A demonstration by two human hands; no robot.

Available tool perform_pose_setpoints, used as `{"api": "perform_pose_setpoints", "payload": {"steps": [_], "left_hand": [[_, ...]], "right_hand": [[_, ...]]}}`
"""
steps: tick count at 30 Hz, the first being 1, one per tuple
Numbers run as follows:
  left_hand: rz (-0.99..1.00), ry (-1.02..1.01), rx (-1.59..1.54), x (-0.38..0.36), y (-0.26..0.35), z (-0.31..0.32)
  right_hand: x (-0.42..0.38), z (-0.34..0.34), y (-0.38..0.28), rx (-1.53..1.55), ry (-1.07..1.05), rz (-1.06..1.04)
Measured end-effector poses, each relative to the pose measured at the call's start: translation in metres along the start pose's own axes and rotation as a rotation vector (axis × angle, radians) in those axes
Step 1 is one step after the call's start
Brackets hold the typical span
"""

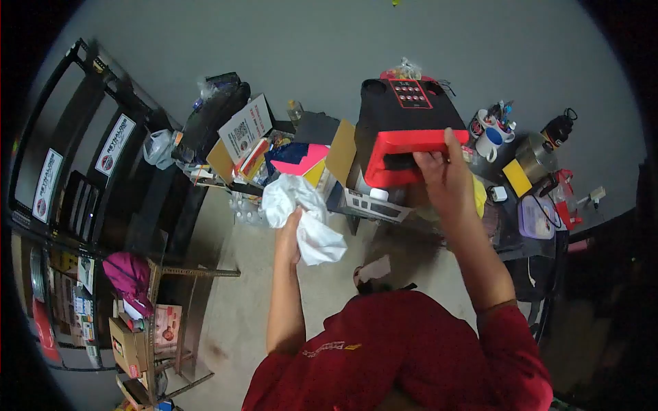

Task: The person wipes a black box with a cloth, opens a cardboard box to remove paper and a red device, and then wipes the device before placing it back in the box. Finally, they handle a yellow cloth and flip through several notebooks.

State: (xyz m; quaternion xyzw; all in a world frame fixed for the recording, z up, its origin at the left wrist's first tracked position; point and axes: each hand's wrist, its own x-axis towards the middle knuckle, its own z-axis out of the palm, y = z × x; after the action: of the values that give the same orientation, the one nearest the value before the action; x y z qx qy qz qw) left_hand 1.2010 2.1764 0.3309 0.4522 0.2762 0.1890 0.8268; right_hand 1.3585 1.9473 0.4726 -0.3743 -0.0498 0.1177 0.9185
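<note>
My left hand (290, 240) is closed around a bunched white cloth (308, 212), which hangs over the fingers in front of the cluttered table. To the right, a black and red box (401, 113) that looks like a portable speaker has a small red-edged control panel (412, 94) on its black face. My right hand (442, 168) grips the red handle (411, 142) on the speaker's near side, thumb over the bar and fingers curled beneath it. Whether the speaker rests on something is hidden.
An open cardboard box (340, 152) of papers and mixed items stands beyond the cloth. Mugs (489, 144), a metal pot (534, 159), a yellow sponge-like block (517, 178) and a plastic tub (537, 218) crowd the right side. Black metal shelving (82, 151) runs along the left.
</note>
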Motion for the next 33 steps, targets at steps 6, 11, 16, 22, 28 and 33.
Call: {"api": "perform_pose_setpoints", "payload": {"steps": [6,11,16,22,28,33], "left_hand": [[0.351,0.026,0.483,0.04,0.013,0.051],[0.483,-0.038,0.73,0.052,0.037,0.082],[0.39,-0.255,0.651,0.078,0.032,0.077],[0.539,-0.408,0.834,0.105,0.019,0.057],[0.243,-0.515,0.714,0.117,-0.001,0.042],[-0.069,-0.339,0.645,0.121,-0.006,0.038]], "right_hand": [[-0.012,0.01,0.027,0.084,0.071,-0.053],[-0.015,0.023,0.049,0.04,0.16,-0.196],[-0.02,0.041,0.071,0.075,0.258,-0.297],[-0.037,0.021,0.119,0.0,0.331,-0.341],[-0.034,-0.014,0.143,0.106,0.615,-0.125],[-0.038,-0.034,0.132,0.116,0.648,0.042]]}}
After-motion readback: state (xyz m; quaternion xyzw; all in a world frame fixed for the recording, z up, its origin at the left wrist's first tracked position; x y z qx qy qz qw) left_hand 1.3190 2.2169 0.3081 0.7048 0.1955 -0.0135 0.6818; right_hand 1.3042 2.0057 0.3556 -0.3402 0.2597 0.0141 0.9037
